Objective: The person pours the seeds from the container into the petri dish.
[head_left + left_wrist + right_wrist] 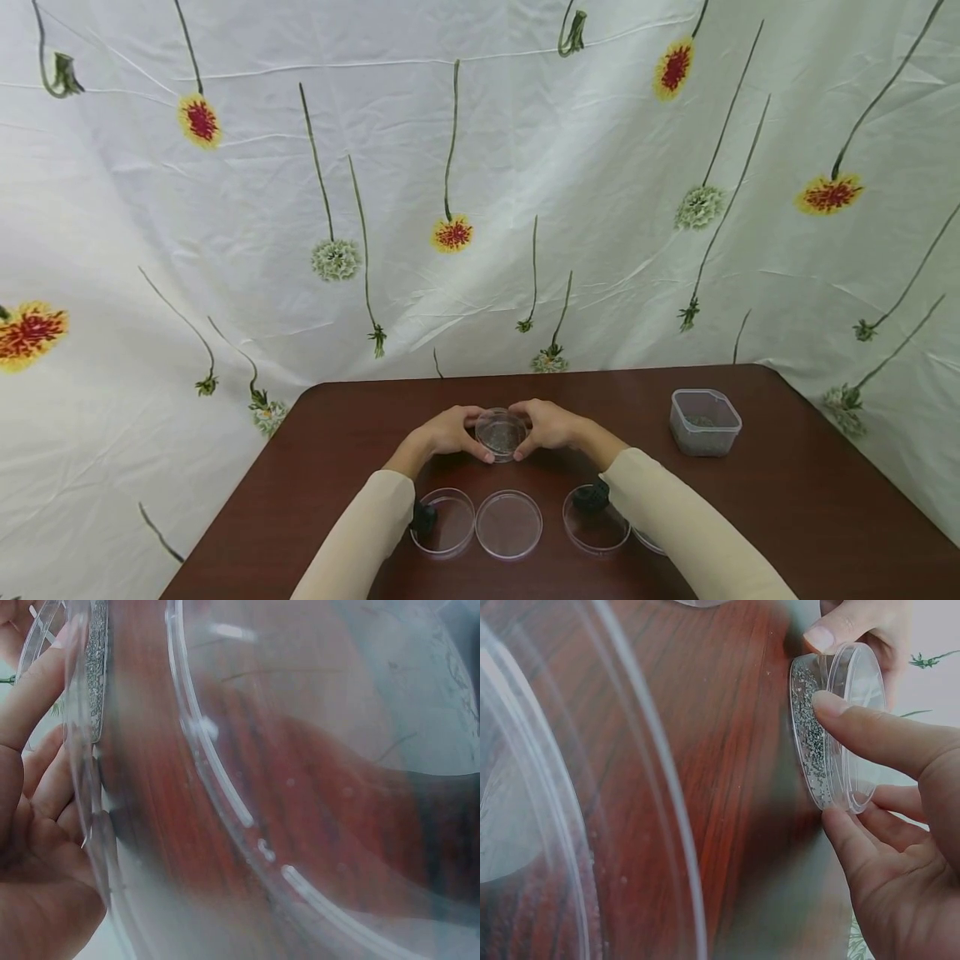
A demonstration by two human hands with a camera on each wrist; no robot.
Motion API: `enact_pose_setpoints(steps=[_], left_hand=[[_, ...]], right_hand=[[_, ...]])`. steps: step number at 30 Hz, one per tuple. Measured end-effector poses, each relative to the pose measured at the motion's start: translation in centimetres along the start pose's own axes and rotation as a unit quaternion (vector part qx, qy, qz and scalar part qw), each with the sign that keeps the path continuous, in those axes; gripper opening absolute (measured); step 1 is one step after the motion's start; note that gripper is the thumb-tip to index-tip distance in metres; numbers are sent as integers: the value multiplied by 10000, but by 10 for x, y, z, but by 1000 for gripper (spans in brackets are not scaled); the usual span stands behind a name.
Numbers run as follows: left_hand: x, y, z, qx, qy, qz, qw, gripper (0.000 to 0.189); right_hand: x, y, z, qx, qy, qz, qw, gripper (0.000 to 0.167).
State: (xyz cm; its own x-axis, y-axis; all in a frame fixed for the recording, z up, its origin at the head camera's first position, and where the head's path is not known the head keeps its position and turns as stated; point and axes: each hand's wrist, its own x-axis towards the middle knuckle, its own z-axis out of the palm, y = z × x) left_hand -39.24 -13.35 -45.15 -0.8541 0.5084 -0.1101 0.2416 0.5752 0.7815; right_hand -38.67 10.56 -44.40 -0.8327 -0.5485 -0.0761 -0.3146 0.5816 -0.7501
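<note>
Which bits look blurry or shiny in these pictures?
Left wrist view: the big clear dish up close looks hazy, with white glare streaks along its rim; right wrist view: the near dish is soft, but the gray grains farther off look crisper; head view: the flowery cloth has a pale, shiny patch.

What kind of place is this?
Perhaps an indoor craft or science corner: clear round dishes sit on a brown table, with a flowery cloth hanging behind.
</note>
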Motion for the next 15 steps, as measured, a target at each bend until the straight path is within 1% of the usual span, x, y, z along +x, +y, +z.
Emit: enact_pose_setpoints(steps=[15], left_hand=[[2,0,-2,-45,-189,63,9998,80]], right_hand=[[0,-2,0,-175,-28,92,9998,87]])
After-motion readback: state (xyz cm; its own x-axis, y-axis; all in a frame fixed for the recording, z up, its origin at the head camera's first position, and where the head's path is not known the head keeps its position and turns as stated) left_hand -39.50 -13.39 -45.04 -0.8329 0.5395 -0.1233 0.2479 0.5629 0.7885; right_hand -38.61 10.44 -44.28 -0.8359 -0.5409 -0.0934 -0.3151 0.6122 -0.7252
